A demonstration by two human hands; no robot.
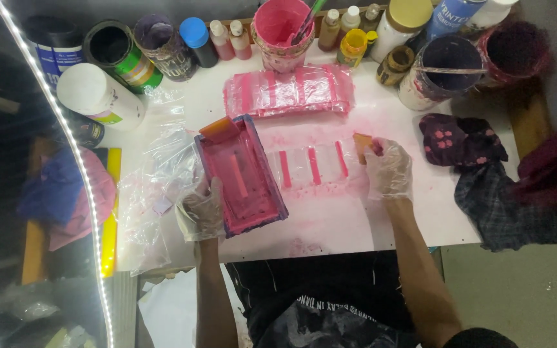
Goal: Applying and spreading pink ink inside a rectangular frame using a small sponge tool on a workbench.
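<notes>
My left hand [201,209], in a clear plastic glove, grips the near edge of a small pink-stained printing screen frame [243,174] lying tilted on the white table [356,219]. An orange squeegee [220,129] rests at the frame's far end. My gloved right hand [388,169] holds a small orange tool [362,143] against the right end of a clear plastic bag [311,166] printed with three pink stripes. A stack of pink-striped clear bags [288,91] lies farther back.
Paint pots, jars and squeeze bottles line the back edge, including a pink bucket [278,32] with a stick. Loose clear plastic bags [153,180] lie at left. Stained dark rags [462,142] lie at right. A light strip [72,142] curves along the left.
</notes>
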